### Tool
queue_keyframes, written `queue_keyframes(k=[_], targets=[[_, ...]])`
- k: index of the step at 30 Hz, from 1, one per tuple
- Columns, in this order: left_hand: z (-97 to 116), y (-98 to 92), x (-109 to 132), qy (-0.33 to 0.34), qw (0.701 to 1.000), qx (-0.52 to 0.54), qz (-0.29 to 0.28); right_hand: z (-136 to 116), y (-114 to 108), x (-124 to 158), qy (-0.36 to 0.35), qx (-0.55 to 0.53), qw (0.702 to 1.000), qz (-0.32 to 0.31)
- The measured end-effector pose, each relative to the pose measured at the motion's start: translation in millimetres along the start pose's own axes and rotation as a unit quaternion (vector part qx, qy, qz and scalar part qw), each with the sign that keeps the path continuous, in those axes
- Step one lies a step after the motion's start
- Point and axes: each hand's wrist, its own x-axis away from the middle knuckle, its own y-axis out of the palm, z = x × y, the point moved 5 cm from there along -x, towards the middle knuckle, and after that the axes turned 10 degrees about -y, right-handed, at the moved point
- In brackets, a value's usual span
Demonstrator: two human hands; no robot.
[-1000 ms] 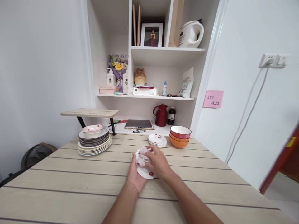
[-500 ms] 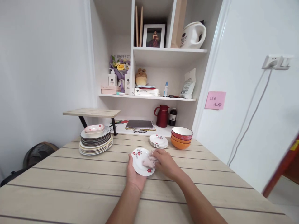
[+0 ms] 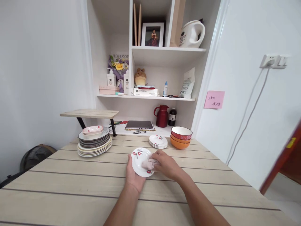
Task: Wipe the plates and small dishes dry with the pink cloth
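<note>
My left hand (image 3: 133,177) grips a small white plate (image 3: 139,158) with red flower prints, holding it from below above the wooden table (image 3: 70,182). My right hand (image 3: 167,164) is closed on a crumpled pale pink cloth (image 3: 148,163) and presses it onto the plate's right side. Behind the plate, a short stack of matching small plates (image 3: 158,141) rests on the table.
A tall stack of large plates (image 3: 94,145) with a pink dish (image 3: 92,130) on top stands at the left. Stacked red and orange bowls (image 3: 181,137) sit at the right. Shelves behind hold a red jug (image 3: 161,116), bottles and a tablet (image 3: 139,124). White wall close on the right.
The cloth has moved from the plate's upper left to its right side, uncovering the flower print at the top left. The plate stays in my left hand.
</note>
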Motion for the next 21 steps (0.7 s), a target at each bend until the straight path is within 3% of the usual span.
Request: queue_keyframes(k=[7,11,16,21], targets=[[-19.1,4.5,-2.7,-0.097,0.992,-0.071,-0.031,10.0,-4.0,-5.0,0.038,0.058,0.993,0.096],[-36.0,5.8,-0.4,-0.172,0.979,-0.1,-0.049,1.6,0.8,-8.1,-0.012,0.07,0.988,0.136],[-43.3,6.9,1.0,-0.186,0.976,-0.08,-0.082,-15.7,15.4,-10.6,-0.111,0.028,0.99,0.087],[-28.3,0.9,-1.9,-0.094,0.994,-0.025,-0.047,-27.2,13.1,-5.1,-0.147,-0.06,0.987,-0.005]])
